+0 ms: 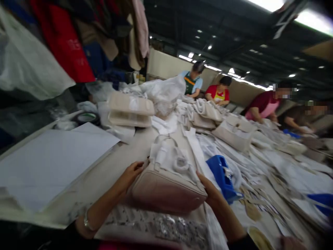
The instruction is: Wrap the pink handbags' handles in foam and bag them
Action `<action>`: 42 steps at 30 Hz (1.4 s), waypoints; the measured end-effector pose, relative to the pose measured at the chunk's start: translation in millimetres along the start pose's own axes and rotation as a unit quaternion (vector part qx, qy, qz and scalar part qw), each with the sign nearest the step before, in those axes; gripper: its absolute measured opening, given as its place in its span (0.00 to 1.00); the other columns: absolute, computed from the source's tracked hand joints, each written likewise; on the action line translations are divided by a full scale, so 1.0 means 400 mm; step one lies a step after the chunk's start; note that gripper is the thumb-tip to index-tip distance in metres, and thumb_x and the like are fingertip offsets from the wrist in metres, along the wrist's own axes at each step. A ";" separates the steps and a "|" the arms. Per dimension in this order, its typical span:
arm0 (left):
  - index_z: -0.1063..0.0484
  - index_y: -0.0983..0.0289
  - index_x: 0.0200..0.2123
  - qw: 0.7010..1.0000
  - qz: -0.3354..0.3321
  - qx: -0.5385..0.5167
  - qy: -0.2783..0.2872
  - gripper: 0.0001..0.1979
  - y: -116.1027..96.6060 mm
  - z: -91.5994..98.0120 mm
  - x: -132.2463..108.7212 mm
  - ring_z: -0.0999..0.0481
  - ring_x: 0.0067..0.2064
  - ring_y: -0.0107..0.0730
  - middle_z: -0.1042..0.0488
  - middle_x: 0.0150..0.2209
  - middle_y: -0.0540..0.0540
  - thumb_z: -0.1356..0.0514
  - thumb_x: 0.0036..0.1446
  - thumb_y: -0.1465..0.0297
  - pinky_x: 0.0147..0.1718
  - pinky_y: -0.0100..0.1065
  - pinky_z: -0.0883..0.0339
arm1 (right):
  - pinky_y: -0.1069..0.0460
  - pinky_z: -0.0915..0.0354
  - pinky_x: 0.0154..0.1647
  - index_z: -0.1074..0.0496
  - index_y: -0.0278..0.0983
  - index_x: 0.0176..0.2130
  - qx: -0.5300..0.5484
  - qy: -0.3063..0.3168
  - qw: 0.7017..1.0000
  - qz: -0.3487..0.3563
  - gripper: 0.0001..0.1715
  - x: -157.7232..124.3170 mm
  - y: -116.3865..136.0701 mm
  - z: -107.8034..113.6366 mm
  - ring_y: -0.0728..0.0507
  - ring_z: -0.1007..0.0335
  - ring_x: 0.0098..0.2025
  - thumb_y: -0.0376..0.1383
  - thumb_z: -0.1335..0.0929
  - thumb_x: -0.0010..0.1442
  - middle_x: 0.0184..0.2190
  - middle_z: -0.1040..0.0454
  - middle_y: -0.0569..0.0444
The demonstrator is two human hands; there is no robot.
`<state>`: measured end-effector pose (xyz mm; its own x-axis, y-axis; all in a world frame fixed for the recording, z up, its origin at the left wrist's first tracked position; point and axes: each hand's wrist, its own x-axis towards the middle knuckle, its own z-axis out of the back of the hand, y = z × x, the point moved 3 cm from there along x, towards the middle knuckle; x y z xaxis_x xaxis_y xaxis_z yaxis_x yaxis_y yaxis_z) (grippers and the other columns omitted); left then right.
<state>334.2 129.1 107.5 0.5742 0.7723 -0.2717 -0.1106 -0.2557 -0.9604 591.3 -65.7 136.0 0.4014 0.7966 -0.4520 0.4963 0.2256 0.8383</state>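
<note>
A pale beige handbag [169,189] is between my hands at the front of the table, its base side turned toward me. White wrapping [161,154] covers its upper part and handle. My left hand [132,173] grips the bag's left side near the top corner, fingers curled behind it. At the right side, my right hand [208,185] presses against the end panel, and most of its fingers are hidden behind the bag. Below the bag lies a clear plastic sheet with dark print [156,224].
White paper sheets [57,159] lie at left, with a roll of tape [87,118] behind. A blue tape dispenser [223,177] stands close to my right hand. Wrapped bags [131,107] and straps [260,201] fill the table. Several people work at the far side.
</note>
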 end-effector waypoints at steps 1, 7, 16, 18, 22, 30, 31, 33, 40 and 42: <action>0.26 0.66 0.48 1.000 -0.011 0.006 -0.010 0.28 0.006 0.003 -0.011 0.29 0.54 0.50 0.25 0.50 0.60 0.35 0.47 0.55 0.55 0.45 0.37 | 0.42 0.32 0.54 0.22 0.31 0.40 -0.017 -0.001 0.999 -0.035 0.29 0.001 -0.016 0.024 0.35 0.24 0.46 0.53 0.27 0.51 0.35 0.19 0.46; 0.22 0.61 0.39 0.995 -0.085 0.057 -0.015 0.15 0.026 -0.004 -0.064 0.30 0.54 0.44 0.27 0.48 0.58 0.44 0.55 0.62 0.57 0.42 0.43 | 0.42 0.31 0.51 0.24 0.36 0.47 -0.320 -0.182 0.927 0.074 0.33 -0.047 0.032 0.076 0.32 0.30 0.54 0.54 0.27 0.48 0.46 0.22 0.46; 0.22 0.64 0.37 0.995 -0.090 -0.016 0.030 0.14 0.028 0.011 -0.076 0.26 0.46 0.38 0.23 0.41 0.56 0.45 0.60 0.62 0.50 0.34 0.38 | 0.51 0.34 0.49 0.27 0.43 0.50 -0.670 0.033 0.628 0.395 0.16 -0.127 0.113 -0.278 0.43 0.30 0.50 0.40 0.33 0.63 0.49 0.28 0.52; 0.22 0.64 0.36 0.994 -0.104 -0.020 0.038 0.16 0.038 0.004 -0.078 0.26 0.46 0.37 0.24 0.40 0.56 0.46 0.62 0.62 0.49 0.33 0.37 | 0.50 0.34 0.48 0.29 0.39 0.53 -0.677 0.046 0.591 0.437 0.19 -0.122 0.066 -0.319 0.42 0.31 0.48 0.39 0.32 0.62 0.47 0.29 0.48; 0.22 0.64 0.38 0.992 -0.099 -0.042 0.060 0.14 0.072 0.004 -0.082 0.26 0.46 0.36 0.23 0.40 0.55 0.46 0.63 0.63 0.49 0.32 0.36 | 0.47 0.36 0.46 0.30 0.36 0.54 -0.656 0.021 0.569 0.496 0.21 -0.109 -0.013 -0.341 0.41 0.33 0.45 0.34 0.31 0.61 0.44 0.30 0.46; 0.24 0.62 0.47 0.961 -0.171 -0.006 0.217 0.14 0.068 0.006 -0.049 0.27 0.52 0.36 0.23 0.48 0.55 0.46 0.64 0.67 0.54 0.32 0.38 | 0.47 0.37 0.42 0.28 0.34 0.49 -0.634 0.014 0.559 0.535 0.16 -0.104 -0.055 -0.357 0.42 0.34 0.40 0.33 0.29 0.60 0.39 0.31 0.48; 0.24 0.62 0.46 0.956 -0.185 0.006 0.227 0.14 0.070 0.002 -0.043 0.27 0.51 0.36 0.24 0.48 0.55 0.47 0.64 0.67 0.54 0.31 0.37 | 0.48 0.38 0.41 0.28 0.34 0.47 -0.629 0.018 0.559 0.540 0.15 -0.103 -0.057 -0.359 0.43 0.34 0.39 0.32 0.29 0.60 0.38 0.31 0.48; 0.24 0.63 0.43 0.949 -0.212 0.039 0.231 0.13 0.076 -0.008 -0.031 0.26 0.49 0.36 0.24 0.46 0.56 0.47 0.64 0.68 0.51 0.32 0.36 | 0.48 0.38 0.39 0.27 0.34 0.45 -0.622 0.022 0.560 0.547 0.12 -0.100 -0.061 -0.362 0.44 0.34 0.38 0.31 0.29 0.59 0.36 0.31 0.49; 0.35 0.64 0.50 0.965 -0.244 0.060 0.081 0.19 0.075 -0.015 -0.013 0.31 0.48 0.39 0.34 0.50 0.60 0.39 0.55 0.70 0.49 0.40 0.33 | 0.48 0.39 0.37 0.28 0.34 0.43 -0.612 0.033 0.571 0.547 0.09 -0.100 -0.063 -0.367 0.44 0.35 0.36 0.31 0.30 0.60 0.35 0.31 0.50; 0.39 0.62 0.56 0.963 -0.252 0.028 0.090 0.25 0.054 -0.012 -0.020 0.34 0.54 0.42 0.40 0.57 0.62 0.39 0.55 0.70 0.52 0.42 0.35 | 0.48 0.39 0.37 0.29 0.35 0.44 -0.616 0.033 0.574 0.539 0.10 -0.100 -0.063 -0.368 0.44 0.35 0.36 0.30 0.30 0.59 0.34 0.31 0.51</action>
<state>331.1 114.6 89.1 0.6965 0.6763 0.2399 0.1786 0.1604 -0.9708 449.4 -20.7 178.1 -0.0851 0.8559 0.5101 -0.9495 -0.2247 0.2188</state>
